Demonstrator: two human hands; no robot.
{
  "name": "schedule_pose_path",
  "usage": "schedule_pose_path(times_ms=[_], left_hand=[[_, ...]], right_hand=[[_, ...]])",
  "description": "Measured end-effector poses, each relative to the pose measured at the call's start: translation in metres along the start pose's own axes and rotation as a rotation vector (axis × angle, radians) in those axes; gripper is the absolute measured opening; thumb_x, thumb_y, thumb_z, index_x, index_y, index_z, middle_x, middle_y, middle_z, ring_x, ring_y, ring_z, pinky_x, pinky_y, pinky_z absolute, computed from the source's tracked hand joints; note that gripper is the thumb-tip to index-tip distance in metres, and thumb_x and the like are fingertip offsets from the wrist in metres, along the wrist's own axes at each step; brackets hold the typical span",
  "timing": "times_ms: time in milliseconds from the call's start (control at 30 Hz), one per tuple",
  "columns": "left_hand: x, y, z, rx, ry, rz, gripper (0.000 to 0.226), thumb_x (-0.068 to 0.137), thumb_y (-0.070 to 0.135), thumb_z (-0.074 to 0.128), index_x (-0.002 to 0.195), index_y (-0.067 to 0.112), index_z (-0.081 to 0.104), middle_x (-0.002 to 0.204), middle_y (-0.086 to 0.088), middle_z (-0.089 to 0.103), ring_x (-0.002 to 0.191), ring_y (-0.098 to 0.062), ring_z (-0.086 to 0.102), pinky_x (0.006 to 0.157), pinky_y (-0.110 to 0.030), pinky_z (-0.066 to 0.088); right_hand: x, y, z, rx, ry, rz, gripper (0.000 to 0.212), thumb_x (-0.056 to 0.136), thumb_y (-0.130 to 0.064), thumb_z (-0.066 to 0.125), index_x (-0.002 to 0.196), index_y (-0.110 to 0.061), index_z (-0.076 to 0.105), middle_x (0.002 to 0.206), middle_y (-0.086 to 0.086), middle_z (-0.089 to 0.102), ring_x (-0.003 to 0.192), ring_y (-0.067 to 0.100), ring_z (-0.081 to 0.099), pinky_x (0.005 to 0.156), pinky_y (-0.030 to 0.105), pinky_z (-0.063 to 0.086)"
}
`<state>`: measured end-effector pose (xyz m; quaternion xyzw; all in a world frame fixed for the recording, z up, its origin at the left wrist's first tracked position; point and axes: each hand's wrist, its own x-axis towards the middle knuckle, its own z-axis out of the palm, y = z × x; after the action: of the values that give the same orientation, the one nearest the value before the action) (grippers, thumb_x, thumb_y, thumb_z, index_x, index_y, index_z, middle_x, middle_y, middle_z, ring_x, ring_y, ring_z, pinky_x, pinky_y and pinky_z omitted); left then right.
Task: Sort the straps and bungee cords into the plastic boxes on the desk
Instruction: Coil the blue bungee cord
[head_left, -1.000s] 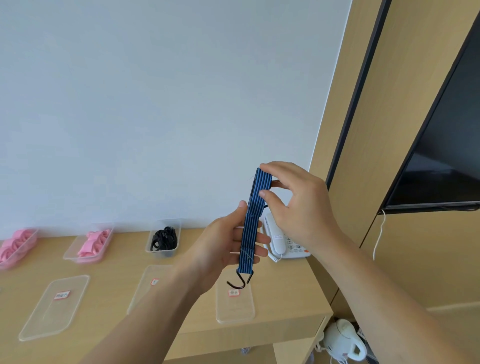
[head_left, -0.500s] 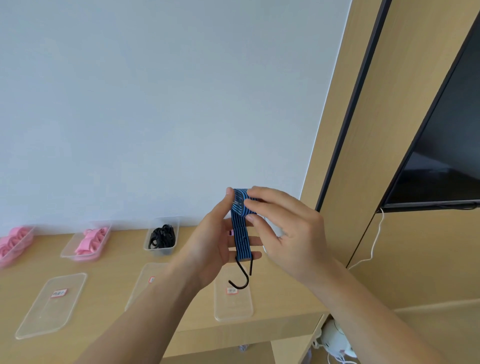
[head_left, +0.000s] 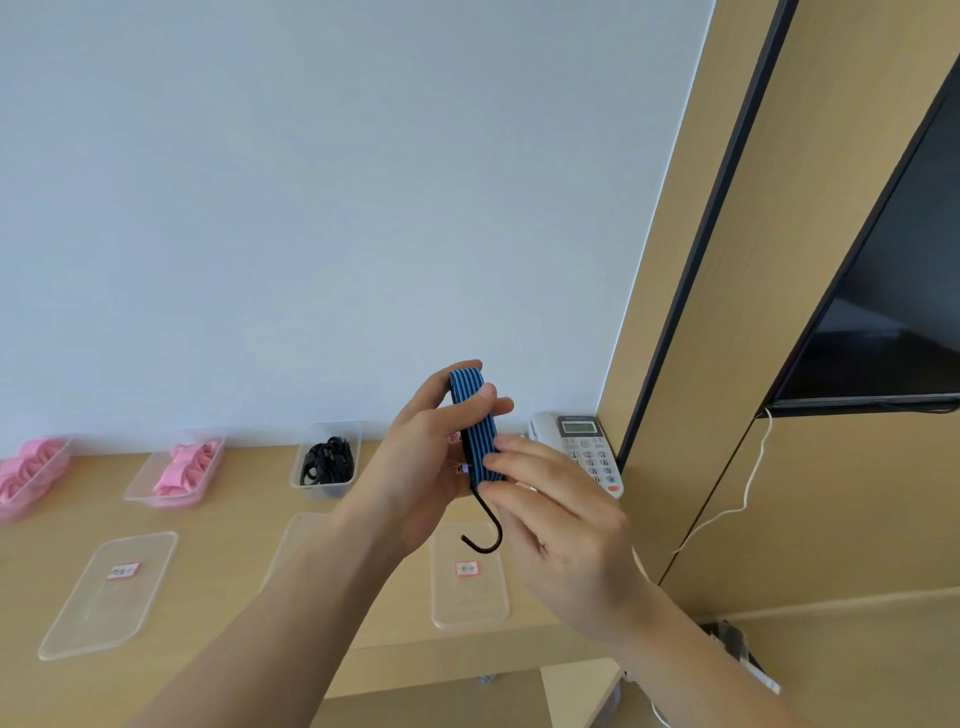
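Gripping the folded blue-and-black striped elastic bungee cord (head_left: 475, 426) at centre frame, the left hand (head_left: 421, 467) is curling its thumb and fingers round the upper half; the right hand (head_left: 561, 530) is pinching the lower end with its fingertips, just above the dangling black metal hook (head_left: 491, 535); the cord is hanging in the air above the light wooden desk (head_left: 234, 530), right of the clear plastic box (head_left: 324, 489) holding black straps (head_left: 328, 460).

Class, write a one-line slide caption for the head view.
Left hand and right hand hold a folded blue bungee cord above the desk, hook dangling.
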<state>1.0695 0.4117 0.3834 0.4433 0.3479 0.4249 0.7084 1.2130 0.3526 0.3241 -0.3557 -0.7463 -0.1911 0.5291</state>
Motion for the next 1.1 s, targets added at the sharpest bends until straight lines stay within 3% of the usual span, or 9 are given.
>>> schedule_pose_path(times_ms=[133,200,267,467,633,733,867,1000,1100], left_hand=[[-0.001,-0.007,-0.01,-0.086,0.068,0.005,0.029,0.099,0.023,0.066,0.126,0.013,0.062,0.121,-0.015,0.074,0.088,-0.033,0.075,0.075,-0.049,0.063],[-0.001,-0.011,-0.016,-0.096,0.101,-0.007,0.031,0.099,0.024,0.067,0.124,0.006,0.06,0.122,-0.018,0.072,0.092,-0.036,0.075,0.083,-0.058,0.062],[0.001,-0.015,-0.024,-0.1,0.112,-0.029,0.03,0.099,0.026,0.067,0.118,0.004,0.06,0.124,-0.023,0.07,0.092,-0.038,0.075,0.088,-0.06,0.06],[0.003,-0.022,-0.046,-0.142,0.135,-0.085,0.029,0.101,0.034,0.063,0.099,0.005,0.066,0.107,-0.019,0.073,0.094,-0.038,0.073,0.101,-0.058,0.055],[0.006,-0.032,-0.071,-0.05,0.171,-0.13,0.032,0.101,0.04,0.061,0.109,0.01,0.065,0.106,-0.013,0.079,0.118,-0.035,0.069,0.109,-0.052,0.049],[0.007,-0.04,-0.09,-0.042,0.215,-0.157,0.038,0.099,0.041,0.064,0.116,0.007,0.066,0.106,-0.011,0.08,0.12,-0.029,0.068,0.111,-0.049,0.047],[0.007,-0.055,-0.112,-0.044,0.27,-0.22,0.039,0.094,0.04,0.072,0.112,0.004,0.073,0.114,-0.017,0.076,0.106,-0.028,0.071,0.11,-0.051,0.047],[0.017,-0.066,-0.126,-0.107,0.27,-0.287,0.031,0.094,0.032,0.074,0.105,0.003,0.075,0.096,-0.013,0.069,0.09,-0.027,0.068,0.082,-0.044,0.055],[0.038,-0.074,-0.132,-0.095,0.231,-0.342,0.035,0.094,0.033,0.073,0.11,0.002,0.073,0.093,-0.011,0.068,0.085,-0.025,0.067,0.082,-0.043,0.056]], right_hand=[[-0.008,-0.011,0.005,0.103,-0.036,0.512,0.027,0.08,-0.007,0.082,0.104,-0.015,0.074,0.106,-0.007,0.07,0.093,0.01,0.067,0.078,0.023,0.055],[-0.005,-0.013,0.009,0.297,-0.217,0.921,0.039,0.077,-0.013,0.085,0.111,-0.024,0.069,0.107,-0.007,0.068,0.079,0.009,0.066,0.059,0.017,0.053],[-0.004,-0.011,0.013,0.404,-0.296,1.089,0.041,0.076,-0.008,0.085,0.108,-0.026,0.067,0.106,-0.003,0.069,0.073,0.013,0.067,0.053,0.017,0.052],[-0.011,-0.014,0.038,0.411,-0.473,1.199,0.06,0.072,-0.013,0.086,0.118,-0.037,0.057,0.087,0.001,0.069,0.07,0.021,0.068,0.062,0.035,0.058],[-0.022,-0.022,0.074,0.437,-0.395,1.335,0.015,0.083,-0.014,0.078,0.094,-0.02,0.07,0.068,0.002,0.069,0.062,0.026,0.07,0.075,0.05,0.06],[-0.028,-0.027,0.089,0.563,-0.313,1.413,0.015,0.084,0.003,0.072,0.084,-0.011,0.077,0.077,0.006,0.076,0.078,0.022,0.074,0.087,0.045,0.059],[-0.03,-0.033,0.104,0.715,-0.224,1.468,0.027,0.081,0.014,0.069,0.096,-0.007,0.076,0.092,0.005,0.079,0.094,0.013,0.074,0.084,0.025,0.053],[-0.036,-0.023,0.12,0.91,-0.063,1.606,0.037,0.079,0.024,0.052,0.102,0.002,0.071,0.1,0.018,0.075,0.098,0.031,0.071,0.097,0.044,0.052],[-0.033,-0.004,0.129,1.085,0.005,1.685,0.033,0.079,0.01,0.055,0.109,0.007,0.067,0.106,0.024,0.071,0.098,0.033,0.069,0.095,0.046,0.054]])
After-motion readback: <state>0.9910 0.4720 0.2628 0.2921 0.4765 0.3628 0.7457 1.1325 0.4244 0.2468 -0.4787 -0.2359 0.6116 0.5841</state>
